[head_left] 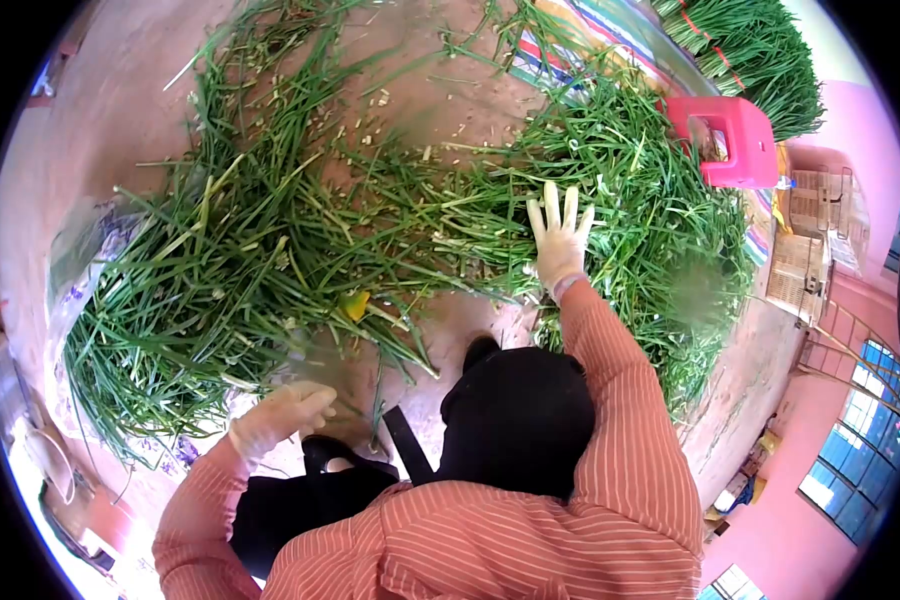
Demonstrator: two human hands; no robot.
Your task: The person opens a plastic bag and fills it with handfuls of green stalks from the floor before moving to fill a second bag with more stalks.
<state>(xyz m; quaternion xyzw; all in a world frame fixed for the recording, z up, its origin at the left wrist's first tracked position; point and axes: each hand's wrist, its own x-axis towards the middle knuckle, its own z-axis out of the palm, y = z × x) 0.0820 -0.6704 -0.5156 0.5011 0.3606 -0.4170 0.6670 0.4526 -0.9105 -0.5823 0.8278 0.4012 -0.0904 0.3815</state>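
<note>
My right hand [561, 240], in a pale thin glove, lies with fingers spread on a big heap of long green chives [625, 210] in the middle right. At the lower left, my gloved left hand [288, 415] has its fingers curled closed, beside the near edge of another chive pile [200, 290]. Whatever it may hold is hidden. Loose stalks with pale cut ends stretch between the two piles, and a small yellow-green piece [354, 305] lies among them.
A pink plastic stool [725, 140] stands against the right heap. Behind it is a chive bundle [760, 60] tied with red bands. A striped sheet [610, 35] lies under the far side. Clear plastic [85, 270] edges the left pile. Wicker crates [800, 270] are at right.
</note>
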